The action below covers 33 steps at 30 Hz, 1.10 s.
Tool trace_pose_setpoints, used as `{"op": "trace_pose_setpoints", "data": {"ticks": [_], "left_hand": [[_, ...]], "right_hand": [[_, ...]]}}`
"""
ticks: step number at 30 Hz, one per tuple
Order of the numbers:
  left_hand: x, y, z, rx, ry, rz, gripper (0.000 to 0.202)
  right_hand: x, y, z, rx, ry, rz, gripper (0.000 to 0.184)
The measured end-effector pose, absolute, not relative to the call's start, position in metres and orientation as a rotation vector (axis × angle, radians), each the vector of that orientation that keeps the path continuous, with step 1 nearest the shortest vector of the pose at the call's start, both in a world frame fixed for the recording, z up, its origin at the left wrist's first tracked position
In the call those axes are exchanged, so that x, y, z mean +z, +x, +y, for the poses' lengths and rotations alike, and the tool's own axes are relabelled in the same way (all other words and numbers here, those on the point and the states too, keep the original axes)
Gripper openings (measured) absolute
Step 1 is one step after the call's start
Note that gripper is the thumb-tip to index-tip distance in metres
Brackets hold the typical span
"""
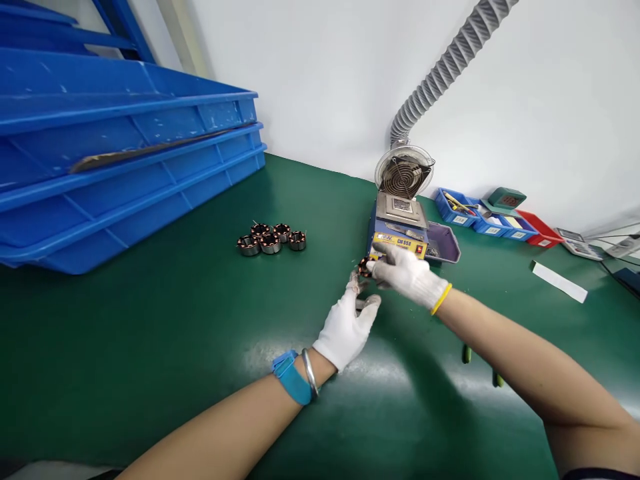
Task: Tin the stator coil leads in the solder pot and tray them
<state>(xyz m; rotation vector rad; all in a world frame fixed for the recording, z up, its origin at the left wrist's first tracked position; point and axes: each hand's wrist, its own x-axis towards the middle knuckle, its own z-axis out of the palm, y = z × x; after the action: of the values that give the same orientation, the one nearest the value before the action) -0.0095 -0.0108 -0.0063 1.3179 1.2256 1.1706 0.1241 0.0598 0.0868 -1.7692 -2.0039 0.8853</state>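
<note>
Both my hands wear white gloves and meet in front of a small solder pot. My right hand pinches a small copper-wound stator at its fingertips. My left hand, with a blue wrist strap and a metal bangle, is curled just below it, fingertips close to the stator; what it grips, if anything, is too small to make out. Several more wound stators sit grouped on the green mat to the left.
Stacked blue trays fill the left side. A grey ribbed extraction hose with a round grille hangs over the solder pot. Small blue and red bins, a calculator and a white strip lie at the right. Green-handled pliers rest under my right forearm.
</note>
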Motion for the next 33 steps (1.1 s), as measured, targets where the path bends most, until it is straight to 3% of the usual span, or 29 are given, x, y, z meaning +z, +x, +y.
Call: {"op": "trace_pose_setpoints", "data": {"ticks": [4, 6, 12, 16, 20, 25, 33], "left_hand": [[-0.008, -0.016, -0.009, 1.229, 1.318, 1.270, 0.069], [-0.010, -0.019, -0.008, 1.215, 1.336, 1.240, 0.067], [-0.012, -0.020, -0.009, 1.148, 1.507, 1.102, 0.066], [-0.005, -0.017, -0.009, 1.149, 1.531, 1.046, 0.072], [0.004, -0.014, -0.010, 0.972, 1.461, 1.118, 0.084], [0.010, -0.011, -0.010, 0.836, 1.525, 1.236, 0.080], [0.009, -0.011, -0.007, 0.775, 1.608, 1.285, 0.076]], "right_hand": [[0.072, 0.125, 0.035, 1.594, -1.425, -1.802, 0.042], [0.074, 0.131, 0.035, 1.784, -1.354, -1.712, 0.038], [0.078, 0.143, 0.047, 1.717, -1.574, -1.645, 0.024], [0.086, 0.141, 0.053, 1.712, -1.517, -1.640, 0.047], [0.109, 0.148, 0.094, 1.224, -1.677, -1.638, 0.035], [0.135, 0.169, 0.165, 0.506, -1.848, -1.601, 0.038], [0.123, 0.176, 0.207, 0.070, -1.893, -1.778, 0.027]]}}
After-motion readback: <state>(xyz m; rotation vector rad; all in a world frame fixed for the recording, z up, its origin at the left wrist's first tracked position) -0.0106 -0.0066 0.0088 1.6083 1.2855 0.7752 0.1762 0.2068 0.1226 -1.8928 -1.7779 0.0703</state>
